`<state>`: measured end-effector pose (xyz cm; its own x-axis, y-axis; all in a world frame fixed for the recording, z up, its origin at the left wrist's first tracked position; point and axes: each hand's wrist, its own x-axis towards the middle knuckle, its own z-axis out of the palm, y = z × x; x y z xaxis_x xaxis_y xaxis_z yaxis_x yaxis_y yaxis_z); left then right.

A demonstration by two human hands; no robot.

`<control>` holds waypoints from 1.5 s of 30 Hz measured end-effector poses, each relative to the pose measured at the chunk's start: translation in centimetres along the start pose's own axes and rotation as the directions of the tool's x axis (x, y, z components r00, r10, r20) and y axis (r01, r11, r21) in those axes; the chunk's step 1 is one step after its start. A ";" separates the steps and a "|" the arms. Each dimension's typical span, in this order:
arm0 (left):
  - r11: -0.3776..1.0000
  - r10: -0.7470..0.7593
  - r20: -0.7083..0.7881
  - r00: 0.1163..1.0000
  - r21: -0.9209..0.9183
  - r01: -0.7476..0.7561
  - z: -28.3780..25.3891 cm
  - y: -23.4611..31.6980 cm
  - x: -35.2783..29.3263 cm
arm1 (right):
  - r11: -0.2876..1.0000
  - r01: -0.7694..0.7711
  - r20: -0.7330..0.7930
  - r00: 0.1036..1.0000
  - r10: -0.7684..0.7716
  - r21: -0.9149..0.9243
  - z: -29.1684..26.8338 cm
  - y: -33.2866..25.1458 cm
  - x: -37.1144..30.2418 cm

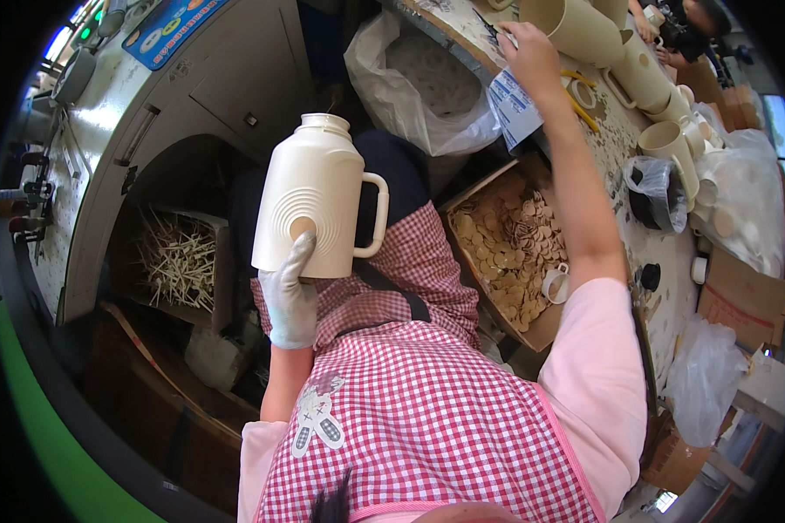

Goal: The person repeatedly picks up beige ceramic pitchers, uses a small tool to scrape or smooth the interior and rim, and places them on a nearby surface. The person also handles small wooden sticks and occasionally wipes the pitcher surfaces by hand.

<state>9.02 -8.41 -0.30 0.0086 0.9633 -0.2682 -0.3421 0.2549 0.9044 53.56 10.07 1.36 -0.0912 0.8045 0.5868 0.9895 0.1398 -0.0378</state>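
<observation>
My left hand (292, 301), in a white glove, grips a cream plastic thermos-jug shell (310, 196) near its base. The shell stands upright over my lap, its handle to the right and its narrow open neck at the top. Concentric rings are moulded on its side around a round opening, where my gloved thumb lies. My bare right hand (530, 57) is stretched to the far edge of the workbench. Its fingers are closed at a thin dark pointed tool (490, 29), whose exact kind is too small to tell.
More cream jug shells (571, 30) line the right-hand workbench (606, 152). Below it sits a box of round plastic discs (510, 235); a clear bag (410, 83) hangs ahead. Thin plastic sprues (179, 261) fill a box at left beside a grey machine (209, 65). Another person's hand (669, 57) shows far right.
</observation>
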 end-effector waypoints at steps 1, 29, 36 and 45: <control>0.989 -0.067 0.037 0.997 -0.133 0.071 -0.1 0.6 0.2 | 0.999 0.028 0.127 0.992 -0.023 -0.041 1.3 3.0 0.5; 0.907 -0.308 0.102 0.946 -0.268 0.324 -0.8 4.3 -0.3 | 0.719 -0.089 0.430 0.849 -0.307 0.689 -8.6 -28.8 -9.9; 0.952 -0.262 -0.021 0.965 -0.171 0.254 0.2 3.1 -0.6 | 0.878 0.015 0.498 0.819 -0.285 0.478 -10.4 -30.2 -9.9; 0.985 -0.168 -0.007 0.986 0.043 0.168 -0.1 2.6 -1.0 | 0.744 0.014 0.379 0.854 -0.356 0.668 -9.7 -29.0 -8.6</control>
<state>8.02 -8.74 2.26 0.0592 0.9063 -0.4186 -0.2956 0.4164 0.8598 26.73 -6.48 5.22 -0.4724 0.8563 0.2085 0.6602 0.5006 -0.5599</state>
